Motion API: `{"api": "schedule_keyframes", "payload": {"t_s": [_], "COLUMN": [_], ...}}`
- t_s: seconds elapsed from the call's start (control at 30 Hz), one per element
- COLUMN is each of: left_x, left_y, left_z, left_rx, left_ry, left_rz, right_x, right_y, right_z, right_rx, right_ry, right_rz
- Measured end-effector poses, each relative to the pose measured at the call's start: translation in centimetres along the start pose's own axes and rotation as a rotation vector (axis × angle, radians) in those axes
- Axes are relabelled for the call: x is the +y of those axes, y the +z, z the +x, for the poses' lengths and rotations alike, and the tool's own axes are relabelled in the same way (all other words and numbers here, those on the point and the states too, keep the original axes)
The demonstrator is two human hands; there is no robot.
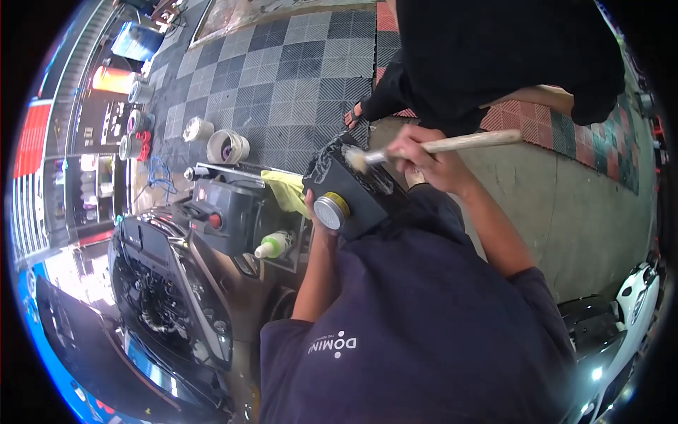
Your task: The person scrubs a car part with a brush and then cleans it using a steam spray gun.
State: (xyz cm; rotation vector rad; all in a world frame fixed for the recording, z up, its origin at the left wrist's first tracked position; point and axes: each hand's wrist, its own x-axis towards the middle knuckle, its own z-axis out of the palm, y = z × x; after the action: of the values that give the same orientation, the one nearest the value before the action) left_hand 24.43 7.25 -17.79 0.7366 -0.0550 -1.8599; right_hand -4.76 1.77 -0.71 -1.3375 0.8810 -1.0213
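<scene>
My right hand [427, 159] is closed around the pale wooden handle of a brush [477, 141]. The light bristles press on a dark, box-shaped piece [357, 194], where white foam streaks its upper side. My left hand [321, 225] grips the near left edge of this piece, its fingers partly hidden. Against the same face, right by the left hand, sits a round silver canister [330, 210] with a yellow band; whether it is fixed to the piece I cannot tell. The piece's lower end is close to my shirt.
Left of me stands a grey cart [229, 205] with a yellow-green cloth [286, 189] and a green-and-white bottle [274, 244]. A car with its engine bay [159, 304] exposed is lower left. White buckets [228, 147] stand on checkered tiles. A person in black [508, 56] is ahead.
</scene>
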Motion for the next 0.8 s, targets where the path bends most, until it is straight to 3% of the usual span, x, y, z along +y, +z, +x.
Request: {"api": "schedule_keyframes", "payload": {"t_s": [0.13,0.23,0.3,0.4,0.63,0.7,0.8], "left_x": [0.7,0.9,1.5,2.2,3.4,3.9,4.7], "left_y": [-1.8,-3.8,-5.0,-5.3,-6.4,-8.0,-8.6], "left_z": [0.0,-0.4,-1.3,-2.2,-5.2,-5.9,-6.8], "left_rx": [-0.019,-0.035,-0.111,-0.102,-0.026,-0.011,-0.089], "left_ry": [0.015,-0.008,-0.045,-0.09,-0.026,-0.046,-0.04], "left_rz": [-0.106,-0.159,-0.174,-0.182,-0.109,-0.098,-0.082], "right_x": [-1.4,-2.3,-3.0,-1.6,-1.6,-2.4,-1.6], "right_y": [2.7,1.9,3.7,6.8,11.0,11.5,13.5], "right_z": [2.0,-0.3,-0.1,2.6,1.1,-1.1,-0.3], "right_rx": [-0.062,-0.235,-0.211,-0.084,-0.106,-0.139,-0.022], "right_ry": [-0.101,0.128,0.137,-0.143,-0.074,0.074,0.01], "right_rz": [-0.159,-0.141,-0.181,-0.249,-0.347,-0.274,-0.239]}}
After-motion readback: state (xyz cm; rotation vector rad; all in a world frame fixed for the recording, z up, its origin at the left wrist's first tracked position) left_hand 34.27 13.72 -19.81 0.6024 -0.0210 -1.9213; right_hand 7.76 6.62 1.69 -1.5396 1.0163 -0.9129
